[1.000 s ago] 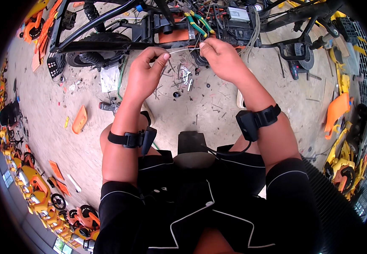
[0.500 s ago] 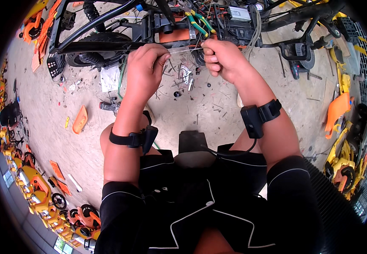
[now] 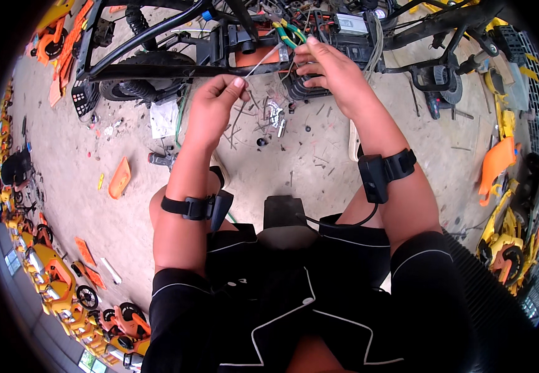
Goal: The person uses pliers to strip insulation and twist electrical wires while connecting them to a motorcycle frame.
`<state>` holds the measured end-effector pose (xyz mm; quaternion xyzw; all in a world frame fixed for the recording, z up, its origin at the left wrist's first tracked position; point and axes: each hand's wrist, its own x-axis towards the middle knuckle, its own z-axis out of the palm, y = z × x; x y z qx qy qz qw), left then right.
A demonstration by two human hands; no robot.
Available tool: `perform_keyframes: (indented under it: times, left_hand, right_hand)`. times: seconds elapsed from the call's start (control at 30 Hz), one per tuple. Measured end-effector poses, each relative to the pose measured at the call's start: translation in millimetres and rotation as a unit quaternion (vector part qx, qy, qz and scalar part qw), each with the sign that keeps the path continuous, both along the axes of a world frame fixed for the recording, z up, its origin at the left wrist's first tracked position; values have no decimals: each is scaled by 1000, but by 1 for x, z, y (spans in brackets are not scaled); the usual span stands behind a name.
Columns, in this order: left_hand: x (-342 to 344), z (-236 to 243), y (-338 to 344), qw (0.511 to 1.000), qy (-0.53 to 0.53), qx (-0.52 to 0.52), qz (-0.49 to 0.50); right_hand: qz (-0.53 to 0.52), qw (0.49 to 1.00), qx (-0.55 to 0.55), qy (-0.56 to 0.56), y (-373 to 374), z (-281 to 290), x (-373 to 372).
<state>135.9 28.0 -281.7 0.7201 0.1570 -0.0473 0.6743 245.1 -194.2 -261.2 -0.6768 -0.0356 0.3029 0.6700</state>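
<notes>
Between the thumb and fingers of my left hand (image 3: 216, 102) is pinched a thin whitish strip (image 3: 262, 60), slanting up to the right in front of the frame. My right hand (image 3: 338, 78) has its fingers spread, with its fingertips beside the green-and-yellow handles of the pliers (image 3: 287, 34). Whether a fingertip touches the handle I cannot tell. The pliers lie among wires on a black vehicle frame (image 3: 157, 69), which holds an orange panel (image 3: 254, 56) and a silver box (image 3: 351, 22).
On the concrete floor lie scattered offcuts, a small pile of metal parts (image 3: 275, 115), a white paper (image 3: 164, 118), an orange shell (image 3: 119, 178) and a power tool (image 3: 159, 159). Another tool (image 3: 433, 105) lies at the right. Rows of yellow and orange vehicles (image 3: 52, 273) line the left.
My right hand has let go of the strip's right end and moved up toward the pliers, its fingers spreading. My left hand has lowered slightly, and the strip now slants upward.
</notes>
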Motion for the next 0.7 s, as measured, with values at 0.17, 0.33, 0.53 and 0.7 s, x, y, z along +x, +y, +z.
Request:
perform_keyframes:
  times: [0.17, 0.33, 0.53, 0.7]
  left_hand:
    - [-1, 4, -5, 921, 129, -367, -26]
    - [-2, 1, -10, 905, 141, -392, -81]
    - [-5, 3, -13, 900, 142, -402, -89]
    - [-4, 3, -21, 923, 120, -362, -59]
  right_hand:
    - [99, 991, 85, 28, -5, 1, -4]
    - [124, 977, 175, -17, 2, 2, -9]
    - [105, 981, 151, -67, 7, -3, -4]
    - [29, 993, 111, -8, 10, -5, -3]
